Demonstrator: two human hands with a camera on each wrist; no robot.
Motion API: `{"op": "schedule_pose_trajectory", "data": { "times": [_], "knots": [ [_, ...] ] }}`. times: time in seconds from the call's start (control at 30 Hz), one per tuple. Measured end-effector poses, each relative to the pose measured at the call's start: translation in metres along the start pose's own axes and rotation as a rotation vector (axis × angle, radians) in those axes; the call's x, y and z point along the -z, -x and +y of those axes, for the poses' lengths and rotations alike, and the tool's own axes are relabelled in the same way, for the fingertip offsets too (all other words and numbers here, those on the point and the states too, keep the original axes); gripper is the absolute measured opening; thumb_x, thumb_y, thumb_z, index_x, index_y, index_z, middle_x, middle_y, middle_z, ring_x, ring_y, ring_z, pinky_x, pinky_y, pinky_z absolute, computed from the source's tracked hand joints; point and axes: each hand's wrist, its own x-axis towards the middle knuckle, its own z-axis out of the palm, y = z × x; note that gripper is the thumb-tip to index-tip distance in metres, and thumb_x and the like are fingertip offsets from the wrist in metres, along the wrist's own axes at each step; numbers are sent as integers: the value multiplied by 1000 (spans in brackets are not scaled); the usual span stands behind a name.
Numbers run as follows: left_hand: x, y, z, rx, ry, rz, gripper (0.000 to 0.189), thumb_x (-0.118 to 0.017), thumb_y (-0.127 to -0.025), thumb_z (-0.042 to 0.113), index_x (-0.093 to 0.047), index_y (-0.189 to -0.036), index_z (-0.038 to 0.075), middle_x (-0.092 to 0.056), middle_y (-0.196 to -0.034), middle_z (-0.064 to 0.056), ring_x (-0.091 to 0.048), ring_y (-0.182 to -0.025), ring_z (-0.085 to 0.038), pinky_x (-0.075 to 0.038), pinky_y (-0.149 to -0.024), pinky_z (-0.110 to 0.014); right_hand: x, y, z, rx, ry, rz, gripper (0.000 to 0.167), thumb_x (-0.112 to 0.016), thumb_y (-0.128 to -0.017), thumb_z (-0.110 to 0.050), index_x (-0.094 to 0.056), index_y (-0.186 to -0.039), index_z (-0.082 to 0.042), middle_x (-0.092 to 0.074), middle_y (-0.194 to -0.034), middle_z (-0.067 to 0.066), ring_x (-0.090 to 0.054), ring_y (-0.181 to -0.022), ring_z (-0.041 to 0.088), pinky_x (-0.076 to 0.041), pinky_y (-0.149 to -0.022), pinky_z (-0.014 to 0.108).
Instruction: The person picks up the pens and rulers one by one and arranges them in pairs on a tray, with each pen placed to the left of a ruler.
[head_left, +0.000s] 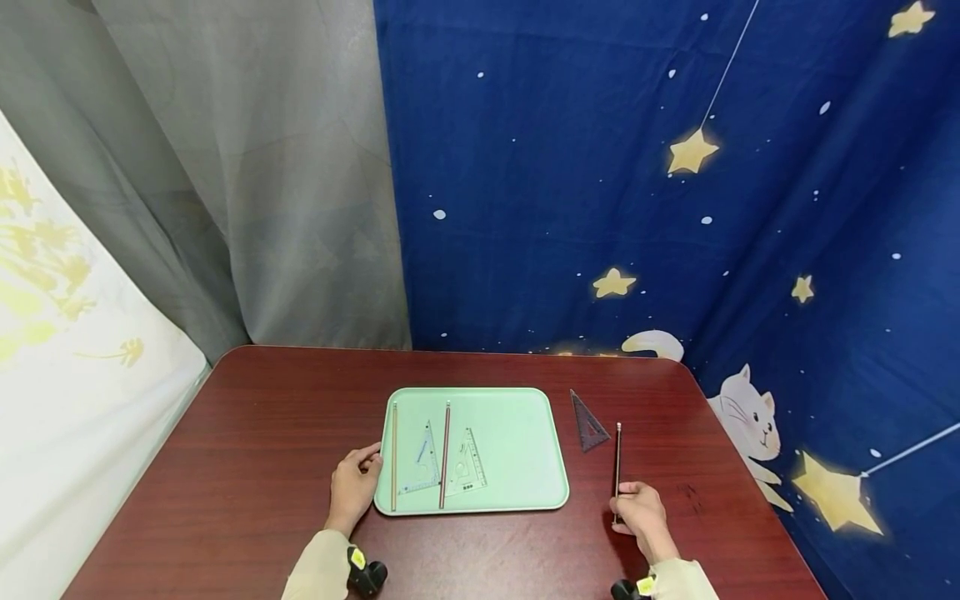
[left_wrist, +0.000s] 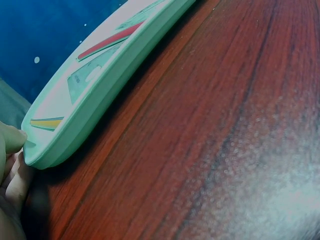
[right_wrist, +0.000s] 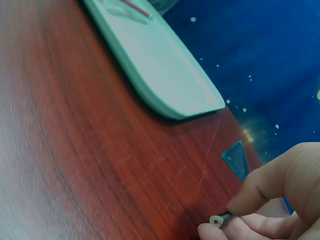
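Observation:
In the head view a light green tray lies on the table. My left hand pinches its left rim; in the left wrist view the thumb is on the rim and the other fingers sit lower. On the tray lie a yellow pencil, a red pencil and two clear set squares, one left of the red pencil, the other right of it. Right of the tray, my right hand pinches a dark pencil near its close end. Beyond that hand lies a dark set square.
The dark red wooden table reaches back to a grey curtain and a blue curtain with stars. A white cloth hangs along the left side. Black wrist cameras sit on both sleeves.

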Motion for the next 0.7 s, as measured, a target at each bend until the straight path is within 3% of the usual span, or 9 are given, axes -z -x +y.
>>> {"op": "schedule_pose_trajectory", "data": {
  "times": [0.3, 0.5, 0.7],
  "knots": [
    [0, 0, -1, -6, -2, 8, 29, -57, -93, 11, -67, -119, 3, -65, -92, -7, -56, -74, -11, -41, -68, -27, -5, 3, 0, -25, -189, -57, 48, -53, -75, 10, -41, -121, 19, -61, -87, 14, -56, -61, 12, -52, -55, 27],
    [0, 0, -1, -2, 1, 7, 29, -57, -92, 11, -67, -119, 3, -65, -92, -7, -55, -74, -10, -41, -68, -27, -8, 3, 2, -22, -306, -89, 53, -52, -77, 10, -36, -127, 18, -62, -83, 4, -56, -69, 11, -52, -59, 26],
    [0, 0, 0, -9, -7, 13, 29, -58, -92, 11, -68, -118, 3, -65, -91, -7, -56, -74, -11, -41, -69, -28, -12, 6, 0, -3, -356, -103, 52, -54, -79, 12, -36, -128, 18, -63, -85, 5, -58, -71, 10, -53, -61, 28]
  ]
}}
